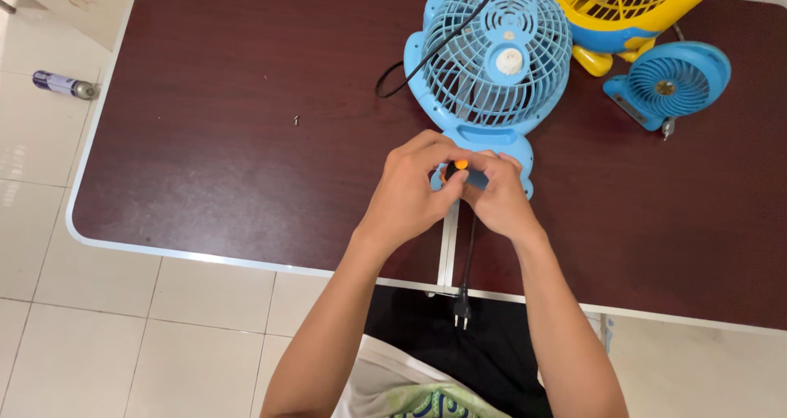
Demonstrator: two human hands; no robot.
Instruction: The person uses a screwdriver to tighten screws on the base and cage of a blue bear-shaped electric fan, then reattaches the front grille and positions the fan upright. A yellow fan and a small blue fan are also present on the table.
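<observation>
A light blue table fan [492, 65] lies on its back on the dark brown table [229, 139], grille up, base toward me. My left hand [414, 193] and my right hand [496, 197] meet at the fan's base. Between their fingers is a small tool with an orange and black handle [457, 166], held over the base. Which hand grips the tool I cannot tell for sure; both touch it. A black cord [469, 254] runs from under my hands to a plug [462, 310] hanging over the table's near edge.
A yellow and blue fan [623, 4] stands at the back edge, a small blue fan part [668, 82] to its right. A tiny screw [296, 120] lies on the table to the left. A spray can [61, 84] lies on the tiled floor at left.
</observation>
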